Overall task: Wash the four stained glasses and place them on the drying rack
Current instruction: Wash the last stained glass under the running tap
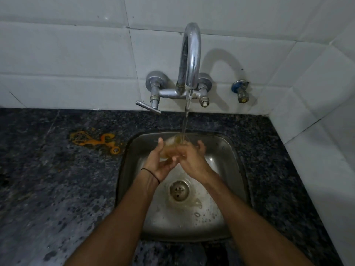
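Observation:
A clear glass [171, 145] with a yellowish stain is held over the steel sink [224, 150], right under the running water from the chrome tap [190, 54]. My left hand [160, 160] cups the glass from below and the left, thumb up along its side. My right hand [192, 156] wraps around it from the right, fingers curled over its far side. Both hands hide most of the glass. No other glasses and no drying rack are in view.
An orange spill [96, 141] marks the dark granite counter [48, 189] left of the sink. The tap's lever [148, 107] sticks out to the left; a small valve [241, 91] sits on the tiled wall at right. The sink drain [179, 190] lies below my hands.

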